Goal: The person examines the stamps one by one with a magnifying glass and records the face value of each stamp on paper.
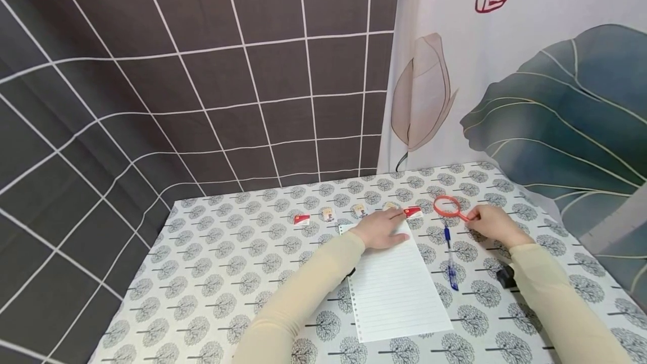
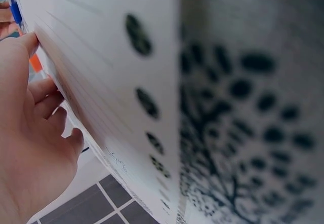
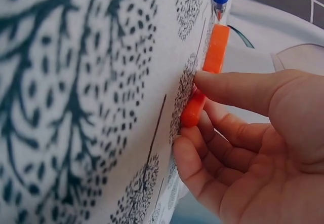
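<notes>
At the upper edge of a lined sheet of loose-leaf paper (image 1: 399, 291), my left hand (image 1: 381, 230) rests with fingers and thumb spread; the left wrist view shows the hand (image 2: 35, 127) touching the page. My right hand (image 1: 492, 223) pinches the handle of an orange magnifying glass (image 1: 461, 215), whose round lens lies toward the left. In the right wrist view thumb and fingers (image 3: 228, 89) close on the orange handle (image 3: 216, 49). A clear pen with a blue cap (image 1: 450, 257) lies between the paper and my right hand.
Beyond the paper lies a row of small cards: a red and white one (image 1: 301, 220) at left, picture cards (image 1: 328, 214) between, another red and white one (image 1: 413, 213) by my left fingertips. A black object (image 1: 506, 277) shows at my right wrist. Curtains (image 1: 283, 72) border the tree-patterned tablecloth (image 1: 217, 274).
</notes>
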The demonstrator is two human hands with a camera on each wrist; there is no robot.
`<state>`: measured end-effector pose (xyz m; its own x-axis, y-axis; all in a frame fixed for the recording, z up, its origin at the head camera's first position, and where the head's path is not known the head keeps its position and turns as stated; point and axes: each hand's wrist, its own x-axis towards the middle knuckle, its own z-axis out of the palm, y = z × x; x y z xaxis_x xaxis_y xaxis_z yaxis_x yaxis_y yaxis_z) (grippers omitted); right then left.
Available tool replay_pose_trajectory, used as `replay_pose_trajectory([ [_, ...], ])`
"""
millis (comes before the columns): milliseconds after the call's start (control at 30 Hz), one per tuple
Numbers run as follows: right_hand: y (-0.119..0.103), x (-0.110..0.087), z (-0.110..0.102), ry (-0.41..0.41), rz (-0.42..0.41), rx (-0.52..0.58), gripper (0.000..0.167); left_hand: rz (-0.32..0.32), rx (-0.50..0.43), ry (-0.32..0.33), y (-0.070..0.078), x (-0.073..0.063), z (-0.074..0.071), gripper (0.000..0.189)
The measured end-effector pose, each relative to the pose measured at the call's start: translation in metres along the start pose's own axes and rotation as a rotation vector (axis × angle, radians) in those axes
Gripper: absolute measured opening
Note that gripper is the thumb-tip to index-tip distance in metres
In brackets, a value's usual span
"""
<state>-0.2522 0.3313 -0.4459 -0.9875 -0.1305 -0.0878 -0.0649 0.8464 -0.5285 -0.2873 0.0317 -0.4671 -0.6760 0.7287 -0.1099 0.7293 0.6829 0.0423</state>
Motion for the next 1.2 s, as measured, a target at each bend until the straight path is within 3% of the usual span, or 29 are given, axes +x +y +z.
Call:
replay_pose_trajectory([
  [333, -0.003, -0.003, -0.002, 0.066, -0.013, -0.02, 0.019, 0.002, 0.094, 0.038, 0.0, -0.004, -0.002, 0.07],
  [567, -0.011, -0.007, -0.007, 0.087, -0.11, -0.016, 0.018, -0.013, 0.096, 0.041, -0.013, -0.014, 0.002, 0.074],
  [867, -0.015, -0.008, -0.004, 0.095, -0.272, -0.02, 0.014, -0.053, 0.107, 0.046, -0.031, -0.045, 0.0, 0.076],
  [1200, -0.023, -0.013, 0.003, 0.042, -0.327, -0.038, 0.021, -0.05, 0.047, 0.049, -0.047, -0.087, 0.003, 0.079],
])
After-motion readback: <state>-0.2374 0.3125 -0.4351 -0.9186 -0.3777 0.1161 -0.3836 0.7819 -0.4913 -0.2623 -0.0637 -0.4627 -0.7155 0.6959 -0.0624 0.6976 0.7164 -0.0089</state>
